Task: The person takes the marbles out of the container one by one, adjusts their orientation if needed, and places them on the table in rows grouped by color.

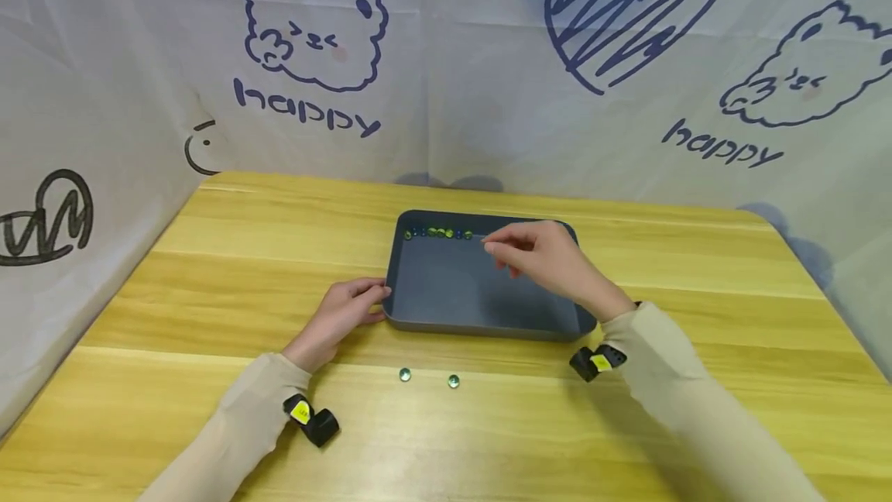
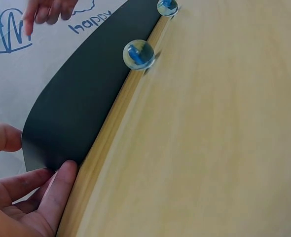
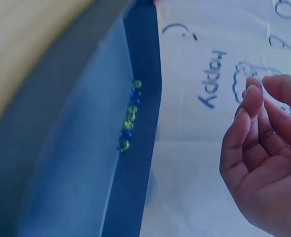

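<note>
At the near left corner of the dark grey tray (image 1: 446, 289), my left hand (image 1: 344, 307) holds the rim between thumb and fingers. Along the tray's far wall, at its left part, several green, yellow and blue marbles (image 3: 127, 125) lie in a row. My right hand (image 1: 540, 256) hovers over the tray, fingertips just right of the row's end. Its fingers (image 3: 253, 101) are loosely curled toward the thumb, and nothing shows between them. Two clear marbles with blue-green insides, one left (image 1: 405, 374) and one right (image 1: 454, 381), sit on the table in front of the tray.
The tray rests on a wood-grain table (image 1: 230, 293). Behind and to the left hangs a white cloth (image 1: 474, 99) with drawn bears, a heart and lettering. Each sleeve carries a black wrist strap, left (image 1: 320, 426) and right (image 1: 584, 363).
</note>
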